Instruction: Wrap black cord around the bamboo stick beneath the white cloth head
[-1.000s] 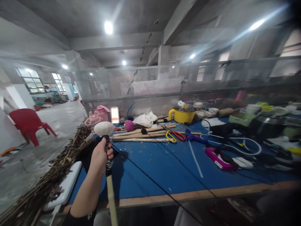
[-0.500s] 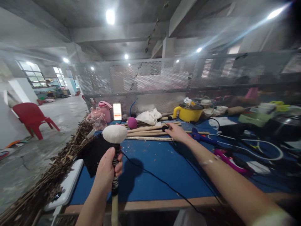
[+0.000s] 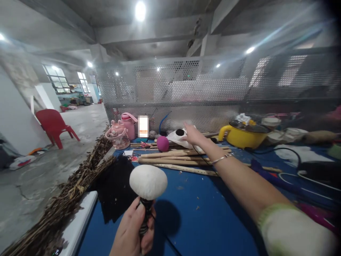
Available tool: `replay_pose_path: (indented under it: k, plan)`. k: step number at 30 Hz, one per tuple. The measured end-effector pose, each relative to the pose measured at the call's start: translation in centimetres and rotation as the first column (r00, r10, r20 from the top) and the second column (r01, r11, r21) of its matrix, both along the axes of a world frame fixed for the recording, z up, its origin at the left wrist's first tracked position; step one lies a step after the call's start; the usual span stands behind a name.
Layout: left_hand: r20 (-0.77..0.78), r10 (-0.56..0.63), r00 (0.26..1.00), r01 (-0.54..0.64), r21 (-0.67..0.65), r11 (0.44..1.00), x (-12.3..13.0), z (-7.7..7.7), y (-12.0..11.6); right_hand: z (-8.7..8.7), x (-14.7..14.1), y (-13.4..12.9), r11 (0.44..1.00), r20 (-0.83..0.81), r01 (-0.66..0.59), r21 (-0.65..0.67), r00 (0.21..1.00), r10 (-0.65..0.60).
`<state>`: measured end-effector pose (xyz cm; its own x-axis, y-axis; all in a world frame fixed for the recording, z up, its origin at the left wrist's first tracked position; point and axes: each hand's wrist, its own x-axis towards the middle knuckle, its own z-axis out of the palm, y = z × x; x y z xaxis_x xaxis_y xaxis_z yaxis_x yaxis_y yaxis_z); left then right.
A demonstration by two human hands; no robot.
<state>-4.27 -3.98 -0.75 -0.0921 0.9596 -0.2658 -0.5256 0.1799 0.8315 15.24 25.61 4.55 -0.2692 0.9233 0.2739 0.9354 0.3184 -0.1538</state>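
Observation:
My left hand (image 3: 138,227) is closed around the handle of a stick with a rounded white padded head (image 3: 148,181), like a mallet. Black cord is wound around the handle (image 3: 145,217) below the head, and a loose black cord runs down from it. My right hand (image 3: 193,135) reaches to the back of the table, with its fingertips at a small black round ball of cord (image 3: 180,132). That ball shows in front of a white cloth (image 3: 173,138). Under my right forearm lie several pale wooden sticks (image 3: 176,158). The mallet's lower end is out of view.
A purple ball (image 3: 162,143), pink pot (image 3: 118,137) and yellow cooker (image 3: 242,137) stand along the back by a perforated metal screen (image 3: 170,85). Black cloth (image 3: 114,188), dried stems (image 3: 85,177) and a white device (image 3: 80,222) lie left. Cables lie right.
My right hand has moved back and left from the sticks to the white cloth, carrying the black ball. My left hand and the mallet have come lower in view as the camera turned left.

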Motion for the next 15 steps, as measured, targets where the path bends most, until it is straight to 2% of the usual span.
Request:
replay_pose_path:
  k: [3,6,10,15]
  plan:
    - [-0.013,-0.024,1.0,0.023,-0.016,1.0,0.2,0.1,0.1,-0.4,-1.2,-0.7,1.0,-0.069,-0.027,0.013,0.997,0.028]
    - [-0.029,-0.034,0.999,0.034,0.009,0.999,0.4,0.2,-0.3,-2.6,-0.7,-3.1,0.994,-0.056,-0.028,-0.11,0.998,0.022]
    - [-0.026,-0.076,0.997,0.077,0.039,0.996,0.7,0.7,-1.5,-5.4,1.3,-5.3,0.978,-0.041,0.114,-0.172,0.992,-0.123]
    - [-0.023,-0.155,0.988,0.156,0.066,0.986,0.7,0.6,-3.0,-6.0,2.0,-4.2,0.949,-0.086,0.288,-0.13,0.95,-0.3]
